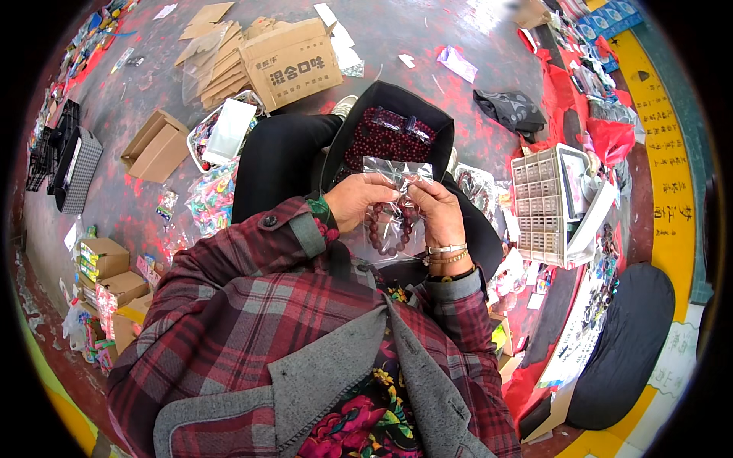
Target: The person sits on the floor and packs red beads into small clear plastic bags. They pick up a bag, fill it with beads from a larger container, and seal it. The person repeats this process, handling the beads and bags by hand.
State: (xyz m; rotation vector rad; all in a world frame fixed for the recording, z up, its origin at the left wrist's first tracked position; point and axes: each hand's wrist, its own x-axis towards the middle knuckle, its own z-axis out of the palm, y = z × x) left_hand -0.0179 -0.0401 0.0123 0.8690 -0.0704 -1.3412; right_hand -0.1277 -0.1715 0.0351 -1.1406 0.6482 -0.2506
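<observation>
A clear plastic bag is pinched between my two hands in front of my lap. Inside or behind its film hangs a dark reddish bead bracelet; which of the two I cannot tell. My left hand closes its thumb and fingers on the bag's left side. On the other side my right hand, with bracelets at the wrist, pinches the bag too. Just beyond the hands, a black fabric box rests by my legs, holding many dark red bead strings and some clear wrapping.
Flattened cardboard and a brown carton lie ahead. An open carton and a white basket stand to the left. A beige plastic crate is at my right, near a black oval cushion. Black cloth lies on the floor.
</observation>
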